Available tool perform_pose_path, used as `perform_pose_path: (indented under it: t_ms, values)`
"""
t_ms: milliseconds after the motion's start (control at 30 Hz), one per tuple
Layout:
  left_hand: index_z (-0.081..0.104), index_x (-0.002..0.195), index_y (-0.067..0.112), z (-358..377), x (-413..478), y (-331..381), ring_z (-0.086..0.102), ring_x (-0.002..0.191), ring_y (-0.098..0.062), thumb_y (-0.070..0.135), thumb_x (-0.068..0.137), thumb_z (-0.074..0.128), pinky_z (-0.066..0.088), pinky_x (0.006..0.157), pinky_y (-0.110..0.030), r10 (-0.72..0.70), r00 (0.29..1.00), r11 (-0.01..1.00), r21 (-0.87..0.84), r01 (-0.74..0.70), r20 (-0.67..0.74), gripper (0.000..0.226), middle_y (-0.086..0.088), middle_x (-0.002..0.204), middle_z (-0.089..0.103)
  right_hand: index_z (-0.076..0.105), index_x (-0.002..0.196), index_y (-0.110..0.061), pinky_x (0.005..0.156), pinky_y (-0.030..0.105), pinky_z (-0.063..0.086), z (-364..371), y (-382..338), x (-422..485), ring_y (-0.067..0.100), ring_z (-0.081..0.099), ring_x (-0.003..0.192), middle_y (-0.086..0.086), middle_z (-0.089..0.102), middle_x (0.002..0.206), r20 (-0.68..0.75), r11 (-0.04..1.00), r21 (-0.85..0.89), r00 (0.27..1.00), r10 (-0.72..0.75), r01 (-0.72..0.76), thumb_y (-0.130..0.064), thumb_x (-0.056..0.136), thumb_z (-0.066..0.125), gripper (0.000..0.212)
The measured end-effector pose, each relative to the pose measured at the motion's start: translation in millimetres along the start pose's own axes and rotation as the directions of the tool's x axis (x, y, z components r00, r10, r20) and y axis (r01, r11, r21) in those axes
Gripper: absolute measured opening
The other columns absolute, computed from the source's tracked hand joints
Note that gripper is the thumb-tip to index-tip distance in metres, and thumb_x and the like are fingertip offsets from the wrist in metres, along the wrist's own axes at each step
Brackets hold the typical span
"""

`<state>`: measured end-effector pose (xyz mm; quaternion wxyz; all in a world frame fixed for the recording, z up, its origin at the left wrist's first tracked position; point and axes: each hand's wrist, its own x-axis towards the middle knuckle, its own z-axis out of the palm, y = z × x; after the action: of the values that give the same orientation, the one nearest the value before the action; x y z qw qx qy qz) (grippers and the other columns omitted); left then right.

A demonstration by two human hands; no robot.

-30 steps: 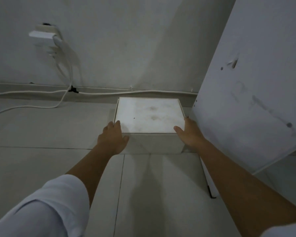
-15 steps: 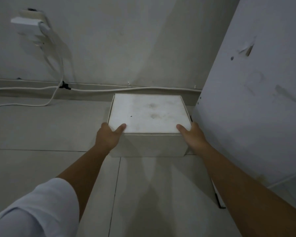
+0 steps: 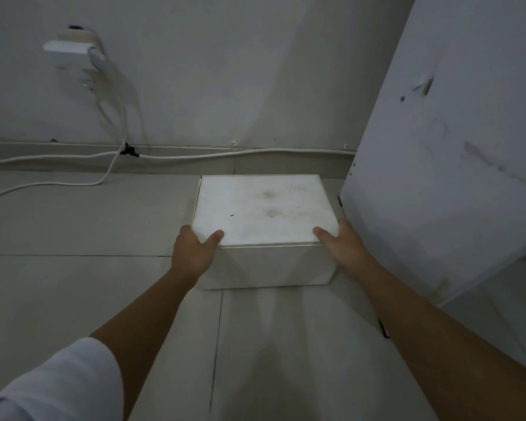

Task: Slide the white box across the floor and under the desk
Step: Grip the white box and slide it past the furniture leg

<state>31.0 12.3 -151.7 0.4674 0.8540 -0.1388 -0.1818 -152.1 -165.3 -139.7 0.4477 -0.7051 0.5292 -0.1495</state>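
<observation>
A white square box [image 3: 263, 212] with a faintly stained lid sits on the tiled floor, close to the back wall. My left hand [image 3: 193, 250] grips its near left corner, thumb on the lid and fingers down the side. My right hand [image 3: 342, 246] grips the near right corner the same way. The white side panel of the desk [image 3: 444, 165] stands just right of the box, nearly touching it.
A wall socket with a white adapter [image 3: 70, 50] is at the upper left. White cables [image 3: 195, 154] run along the skirting and across the floor at left. Pale floor tiles [image 3: 73, 284] spread to the left and toward me.
Both hands went from resting at the box's near corners to gripping them with thumbs on the lid. The box appears slightly nearer and larger in view.
</observation>
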Motion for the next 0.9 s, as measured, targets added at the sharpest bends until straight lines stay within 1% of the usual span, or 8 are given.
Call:
perform_pose_path:
  t_ms: [133,367,533,600,667,700,800,900]
  values:
    - [0.045,0.128,-0.006,-25.6,-24.9,-1.7,0.056,0.113,-0.036,0.034,0.085,0.066,0.045,0.083,-0.036,0.013,0.999,1.0,0.006,-0.014,0.031,0.062,-0.021,0.126,0.056,0.045,0.129,0.001,0.087,0.026,0.038,-1.8,-4.1,-37.8,0.032,0.054,0.12,0.019,0.055,0.133,-0.005,1.0,0.02,1.0,0.013,-0.013,-0.028,0.088,0.061,0.053]
    - [0.046,0.128,-0.005,-64.4,-62.7,-2.4,0.057,0.113,-0.035,0.036,0.083,0.067,0.046,0.082,-0.035,0.017,0.997,0.999,0.029,-0.019,0.078,0.064,-0.02,0.127,0.057,0.041,0.13,0.002,0.087,0.03,0.041,-10.9,-9.1,-102.5,0.032,0.054,0.117,0.019,0.053,0.13,-0.01,0.999,0.017,0.999,0.034,-0.034,-0.029,0.089,0.061,0.055]
    - [0.047,0.128,-0.004,-85.1,-94.0,-4.4,0.057,0.11,-0.032,0.034,0.083,0.069,0.045,0.08,-0.033,0.015,0.992,1.0,0.013,-0.017,0.123,0.063,-0.017,0.125,0.057,0.037,0.128,0.001,0.097,0.046,0.049,-24.9,-6.7,-143.6,0.034,0.054,0.117,0.019,0.051,0.13,-0.01,0.995,-0.003,0.995,0.098,-0.098,-0.036,0.084,0.064,0.063]
    - [0.048,0.128,-0.004,-91.6,-106.9,-3.1,0.056,0.103,-0.027,0.034,0.083,0.069,0.044,0.078,-0.033,0.019,0.991,0.999,0.026,-0.022,0.13,0.063,-0.013,0.12,0.057,0.038,0.124,0.001,0.095,0.042,0.049,-30.8,-3.9,-156.0,0.032,0.053,0.116,0.016,0.049,0.129,0.013,0.992,0.021,0.993,0.121,-0.121,-0.035,0.084,0.066,0.061]
    - [0.048,0.127,-0.004,-98.4,-121.7,-2.4,0.058,0.106,-0.029,0.037,0.082,0.069,0.045,0.077,-0.033,0.014,0.99,0.998,0.058,-0.022,0.137,0.065,-0.015,0.122,0.057,0.038,0.118,-0.004,0.09,0.037,0.048,-37.9,2.9,-171.1,0.031,0.054,0.115,0.013,0.048,0.123,0.01,0.993,0.042,0.994,0.112,-0.112,-0.032,0.083,0.069,0.055]
    - [0.05,0.126,-0.004,-100.3,-126.7,-1.8,0.059,0.108,-0.032,0.039,0.08,0.07,0.047,0.075,-0.034,0.023,0.989,0.997,0.072,-0.034,0.147,0.066,-0.016,0.124,0.059,0.037,0.12,-0.003,0.094,0.039,0.048,-41.5,6.1,-175.8,0.031,0.053,0.118,0.013,0.048,0.126,0.01,0.995,0.041,0.996,0.091,-0.091,-0.033,0.081,0.07,0.059]
    - [0.054,0.126,-0.004,-102.7,-151.2,-3.8,0.06,0.111,-0.035,0.039,0.081,0.069,0.045,0.073,-0.033,0.032,0.986,0.992,0.114,-0.052,0.163,0.064,-0.019,0.126,0.061,0.02,0.141,0.002,0.107,0.05,0.043,-53.1,21.2,-191.3,0.033,0.043,0.133,0.016,0.035,0.148,0.072,0.995,0.034,0.993,0.095,-0.097,-0.044,0.076,0.071,0.095]
    - [0.055,0.126,-0.005,-104.2,-173.5,-2.1,0.058,0.11,-0.035,0.037,0.083,0.067,0.044,0.078,-0.033,0.053,0.989,0.986,0.152,-0.074,0.139,0.061,-0.019,0.125,0.06,0.012,0.146,0.001,0.108,0.05,0.042,-66.6,31.2,-205.5,0.032,0.038,0.137,0.016,0.029,0.153,0.117,0.998,0.018,0.992,0.054,-0.057,-0.049,0.075,0.071,0.105]
